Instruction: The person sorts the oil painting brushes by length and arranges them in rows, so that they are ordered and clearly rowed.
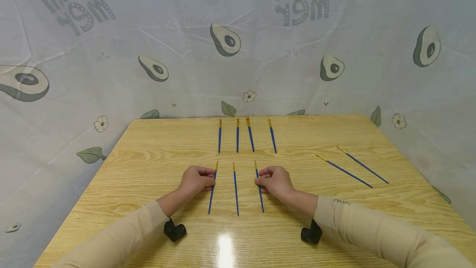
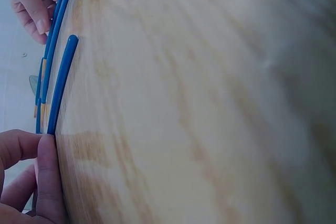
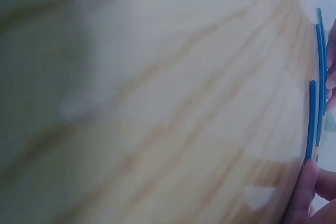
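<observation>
In the head view, my left hand pinches the left paintbrush of the near row between thumb and fingers. My right hand pinches the right paintbrush of that row the same way. Between them lies a middle paintbrush, touched by neither hand. All three have blue handles and point their bristles away from me. Close up in the left wrist view, the left brush's blue handle runs out from the thumb. The right wrist view shows the right brush's handle above my right thumb.
Several blue paintbrushes lie in a far row near the back edge of the wooden table. Two thinner brushes lie slanted at the right. A cloth with avocado prints hangs behind the table.
</observation>
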A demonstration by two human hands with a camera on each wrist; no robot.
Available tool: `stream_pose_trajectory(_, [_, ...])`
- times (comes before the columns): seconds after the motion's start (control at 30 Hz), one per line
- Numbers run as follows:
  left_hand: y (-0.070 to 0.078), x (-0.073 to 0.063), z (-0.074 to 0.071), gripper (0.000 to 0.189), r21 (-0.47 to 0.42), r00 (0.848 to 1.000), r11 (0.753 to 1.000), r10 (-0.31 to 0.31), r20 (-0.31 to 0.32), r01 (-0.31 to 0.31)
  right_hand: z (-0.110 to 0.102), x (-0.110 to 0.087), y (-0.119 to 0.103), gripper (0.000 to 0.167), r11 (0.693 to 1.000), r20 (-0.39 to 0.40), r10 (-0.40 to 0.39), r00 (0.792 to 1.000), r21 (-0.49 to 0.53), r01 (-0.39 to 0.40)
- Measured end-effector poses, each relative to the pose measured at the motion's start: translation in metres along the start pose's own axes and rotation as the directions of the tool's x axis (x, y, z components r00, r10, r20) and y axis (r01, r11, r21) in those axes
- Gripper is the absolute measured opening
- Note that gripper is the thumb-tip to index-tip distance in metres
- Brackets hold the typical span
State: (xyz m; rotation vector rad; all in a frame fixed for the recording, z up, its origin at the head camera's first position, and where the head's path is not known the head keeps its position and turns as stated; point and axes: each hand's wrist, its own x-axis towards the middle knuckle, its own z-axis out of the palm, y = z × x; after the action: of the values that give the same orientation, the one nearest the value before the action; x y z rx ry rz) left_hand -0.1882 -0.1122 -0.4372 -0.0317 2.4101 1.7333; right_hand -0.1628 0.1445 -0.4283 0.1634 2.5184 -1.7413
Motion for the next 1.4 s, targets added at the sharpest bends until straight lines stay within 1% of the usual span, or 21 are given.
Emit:
stream_pose_trajectory(0.1, [-0.001, 0.000, 0.000, 0.028, 0.001, 1.000, 1.000, 0.002, 0.000, -0.002, 0.000, 0.001, 0.001, 0.018, 1.000, 0.001, 0.017, 1.000, 0.024, -0.017])
stream_pose_trajectory(0.27, [-0.002, 0.001, 0.000, 0.028, -0.003, 1.000, 1.000, 0.003, 0.004, -0.003, -0.005, -0.002, -0.002, 0.021, 0.997, 0.027, 0.052, 0.998, 0.059, -0.053])
stream_pose_trajectory(0.4, [-0.001, 0.000, -0.001, 0.028, -0.007, 1.000, 1.000, 0.001, 0.012, -0.001, -0.013, -0.001, -0.004, 0.022, 0.994, 0.041, 0.060, 0.997, 0.089, -0.063])
stream_pose_trajectory(0.5, [0.001, 0.000, -0.001, 0.028, -0.006, 1.000, 1.000, 0.000, 0.012, 0.001, -0.024, 0.000, -0.005, 0.025, 0.993, 0.046, 0.052, 0.998, 0.102, -0.056])
stream_pose_trajectory(0.6, [0.001, 0.000, 0.000, 0.027, -0.008, 1.000, 1.000, -0.008, 0.012, 0.008, -0.038, -0.001, -0.003, 0.029, 0.996, 0.059, 0.030, 0.998, 0.088, -0.035])
stream_pose_trajectory(0.8, [0.001, -0.002, -0.001, 0.027, -0.005, 1.000, 1.000, -0.005, 0.011, 0.005, -0.073, 0.006, 0.005, 0.032, 0.998, 0.105, -0.046, 0.993, 0.042, 0.042])
stream_pose_trajectory(0.93, [0.001, -0.001, -0.002, 0.028, -0.008, 1.000, 1.000, -0.005, 0.008, 0.005, -0.097, 0.011, 0.010, 0.037, 0.998, 0.127, -0.064, 0.990, 0.033, 0.061])
stream_pose_trajectory(1.17, [0.003, -0.002, -0.003, 0.029, -0.022, 1.000, 1.000, -0.007, 0.018, 0.008, -0.135, 0.014, 0.015, 0.050, 0.996, 0.173, -0.094, 0.980, 0.022, 0.091])
stream_pose_trajectory(1.3, [0.002, -0.001, -0.003, 0.029, -0.018, 1.000, 1.000, -0.012, 0.018, 0.013, -0.159, 0.015, 0.018, 0.051, 0.991, 0.189, -0.121, 0.975, -0.025, 0.128])
stream_pose_trajectory(1.4, [0.000, 0.000, -0.002, 0.029, -0.013, 1.000, 1.000, -0.015, 0.016, 0.015, -0.177, 0.017, 0.021, 0.052, 0.985, 0.171, -0.133, 0.976, -0.082, 0.149])
